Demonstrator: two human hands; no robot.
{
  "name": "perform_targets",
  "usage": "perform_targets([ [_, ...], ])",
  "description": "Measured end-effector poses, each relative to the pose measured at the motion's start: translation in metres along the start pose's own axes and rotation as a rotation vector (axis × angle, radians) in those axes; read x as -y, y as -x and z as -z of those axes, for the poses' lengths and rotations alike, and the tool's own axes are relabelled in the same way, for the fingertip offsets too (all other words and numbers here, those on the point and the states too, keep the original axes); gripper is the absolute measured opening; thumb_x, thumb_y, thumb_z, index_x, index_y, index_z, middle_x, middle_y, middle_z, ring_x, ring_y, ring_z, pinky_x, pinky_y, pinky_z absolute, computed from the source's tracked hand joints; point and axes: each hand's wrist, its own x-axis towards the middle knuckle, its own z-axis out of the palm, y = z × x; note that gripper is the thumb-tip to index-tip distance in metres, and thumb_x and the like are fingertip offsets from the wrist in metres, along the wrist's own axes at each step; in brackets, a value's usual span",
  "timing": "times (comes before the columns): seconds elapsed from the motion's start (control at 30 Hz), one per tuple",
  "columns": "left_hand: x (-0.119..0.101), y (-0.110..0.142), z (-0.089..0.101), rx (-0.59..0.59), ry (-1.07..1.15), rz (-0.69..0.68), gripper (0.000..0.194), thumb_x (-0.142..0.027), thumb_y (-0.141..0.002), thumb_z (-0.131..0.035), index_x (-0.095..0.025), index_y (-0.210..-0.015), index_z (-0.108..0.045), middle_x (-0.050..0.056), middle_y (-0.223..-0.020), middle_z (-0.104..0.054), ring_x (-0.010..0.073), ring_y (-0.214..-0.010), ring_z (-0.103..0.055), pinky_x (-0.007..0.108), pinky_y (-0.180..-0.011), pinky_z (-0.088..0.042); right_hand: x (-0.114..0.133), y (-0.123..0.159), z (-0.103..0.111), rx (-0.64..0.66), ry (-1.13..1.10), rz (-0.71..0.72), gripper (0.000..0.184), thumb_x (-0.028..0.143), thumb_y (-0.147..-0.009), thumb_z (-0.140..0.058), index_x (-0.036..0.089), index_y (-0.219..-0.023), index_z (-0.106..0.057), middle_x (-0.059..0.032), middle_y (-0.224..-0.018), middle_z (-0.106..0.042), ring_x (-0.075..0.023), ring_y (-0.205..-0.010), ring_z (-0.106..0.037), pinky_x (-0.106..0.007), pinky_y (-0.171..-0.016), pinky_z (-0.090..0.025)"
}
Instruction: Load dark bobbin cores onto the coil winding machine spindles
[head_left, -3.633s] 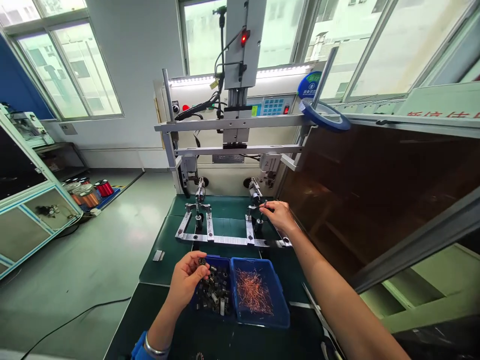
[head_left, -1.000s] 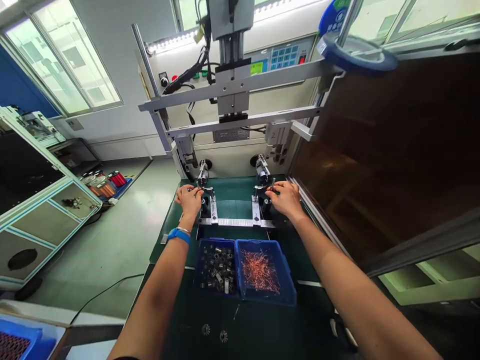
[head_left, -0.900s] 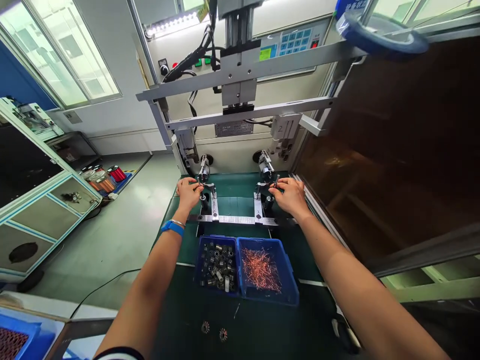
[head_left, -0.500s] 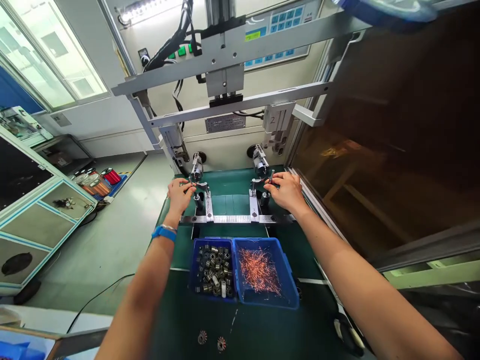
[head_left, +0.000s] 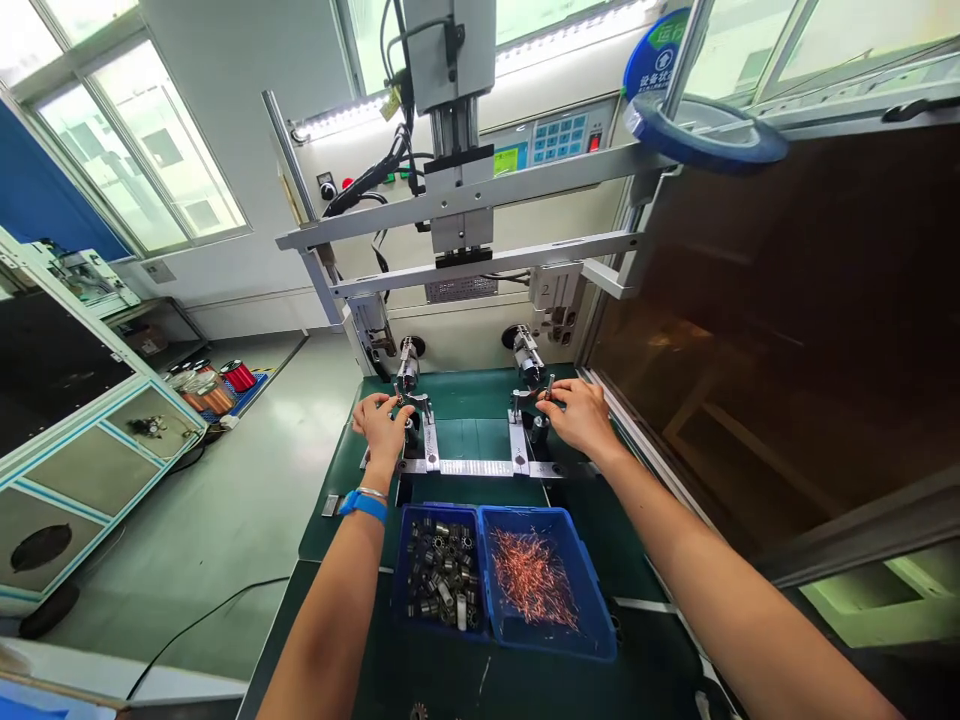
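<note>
My left hand (head_left: 385, 428) is at the left fixture of the machine, thumb and fingers pinched around a small dark part that they mostly hide. Just beyond it is the left metal spindle head (head_left: 409, 362). On the other side my right hand (head_left: 583, 415) pinches at a slim upright metal pin (head_left: 550, 386); whatever sits on the pin between the fingertips is too small to make out. The right spindle head (head_left: 527, 355) points down toward those fingers. Between the hands, two metal brackets (head_left: 519, 443) rise from a flat steel bar (head_left: 476, 468).
Nearer me stand a blue bin (head_left: 401, 610) of small slotted metal cores and a blue bin (head_left: 551, 645) of copper wire clippings. Metal crossbars (head_left: 525, 190) hang above the hands. A dark panel (head_left: 750, 380) borders the right side. Wire spools (head_left: 238, 376) stand on the floor at left.
My view has tilted upward, so the bench appears lower in the picture. Both hands stay at their fixtures, with the left one turned slightly more over its part.
</note>
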Motion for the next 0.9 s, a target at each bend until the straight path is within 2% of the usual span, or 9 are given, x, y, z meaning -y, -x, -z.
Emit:
perform_targets([
  [0.13, -0.002, -0.002, -0.002, 0.002, 0.007, 0.016, 0.014, -0.029, -0.085, -0.080, -0.023, -0.097, -0.077, 0.008, -0.121, -0.061, 0.0331, -0.121, -0.040, 0.048, -0.091, -0.035, -0.001, 0.001, -0.001, 0.001, 0.007, 0.009, 0.025, 0.035, -0.081, -0.059, 0.021, -0.092, -0.076, -0.0104, -0.113, -0.066, -0.0321, -0.112, -0.048, -0.049, -0.096, -0.041],
  [0.3, 0.002, -0.010, 0.000, 0.054, 0.018, -0.040, 0.007, -0.024, -0.084, -0.079, -0.026, -0.091, -0.078, 0.004, -0.122, -0.062, 0.0326, -0.122, -0.039, 0.049, -0.093, -0.035, -0.001, 0.001, -0.001, 0.003, 0.001, 0.004, 0.025, 0.035, -0.081, -0.059, 0.020, -0.093, -0.076, -0.0103, -0.113, -0.066, -0.0323, -0.113, -0.048, -0.049, -0.096, -0.041],
  [0.5, 0.010, -0.020, 0.003, 0.117, 0.027, -0.079, 0.009, -0.023, -0.084, -0.079, -0.030, -0.091, -0.078, 0.002, -0.121, -0.063, 0.0320, -0.123, -0.040, 0.048, -0.096, -0.035, 0.003, 0.003, 0.000, 0.014, -0.007, -0.032, 0.024, 0.033, -0.082, -0.059, 0.020, -0.092, -0.076, -0.0102, -0.117, -0.065, -0.0322, -0.115, -0.048, -0.050, -0.096, -0.041],
  [0.6, 0.010, -0.015, -0.001, 0.096, 0.003, -0.067, 0.009, -0.025, -0.084, -0.079, -0.030, -0.091, -0.078, 0.001, -0.121, -0.063, 0.0317, -0.124, -0.040, 0.049, -0.097, -0.034, 0.007, 0.005, 0.001, 0.008, -0.008, -0.060, 0.023, 0.033, -0.082, -0.059, 0.020, -0.092, -0.075, -0.0102, -0.119, -0.065, -0.0323, -0.115, -0.047, -0.049, -0.095, -0.041],
  [0.77, 0.004, 0.002, -0.009, -0.004, -0.075, -0.013, 0.006, -0.028, -0.086, -0.076, -0.025, -0.092, -0.077, 0.004, -0.129, -0.060, 0.0361, -0.128, -0.035, 0.056, -0.099, -0.030, 0.010, 0.006, 0.002, 0.019, -0.023, -0.080, 0.020, 0.033, -0.081, -0.061, 0.020, -0.087, -0.075, -0.0097, -0.118, -0.065, -0.0322, -0.115, -0.047, -0.049, -0.095, -0.041],
  [0.9, 0.002, 0.002, -0.006, -0.004, -0.101, -0.037, 0.008, -0.029, -0.085, -0.077, -0.025, -0.092, -0.077, 0.004, -0.130, -0.059, 0.0358, -0.130, -0.035, 0.055, -0.100, -0.031, 0.013, 0.005, 0.004, 0.005, -0.046, -0.083, 0.020, 0.034, -0.081, -0.060, 0.021, -0.085, -0.074, -0.0094, -0.118, -0.065, -0.0327, -0.116, -0.046, -0.050, -0.093, -0.041],
])
